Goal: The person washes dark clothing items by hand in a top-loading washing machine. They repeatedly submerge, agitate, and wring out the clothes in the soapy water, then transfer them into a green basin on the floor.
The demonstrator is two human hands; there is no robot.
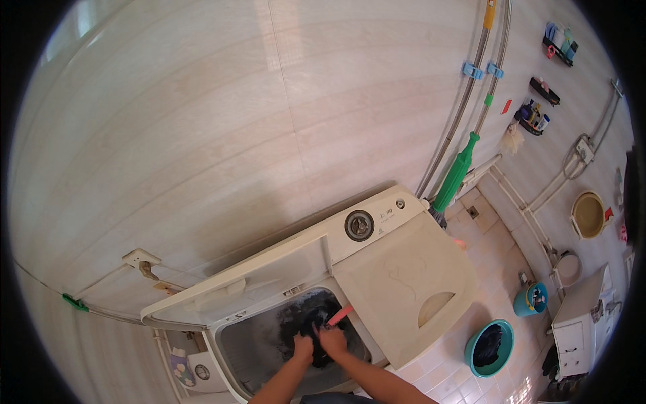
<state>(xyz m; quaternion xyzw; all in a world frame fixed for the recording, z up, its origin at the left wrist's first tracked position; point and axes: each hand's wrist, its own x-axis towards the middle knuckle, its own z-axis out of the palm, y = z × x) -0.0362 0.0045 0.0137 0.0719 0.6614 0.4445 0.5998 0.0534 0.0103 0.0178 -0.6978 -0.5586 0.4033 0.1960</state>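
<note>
Before me stands a cream twin-tub washing machine (398,283) with the lid (257,278) of one tub raised. Both my hands are down inside that open wash tub (252,331). Dark wet cloth (308,313) lies there with whitish suds around it. My left hand (303,347) grips a part of the cloth. My right hand (332,341), close beside it, is closed around something with a pink handle (340,315) that sticks out toward the other tub's lid. What is at the handle's far end is hidden by the hand and the cloth.
A teal basin (490,348) with dark cloth and a blue bucket (530,299) stand on the tiled floor at right. A mop with a green sleeve (456,174) leans by the machine's corner. A white cabinet (573,338) stands far right. A wall socket (142,258) is at left.
</note>
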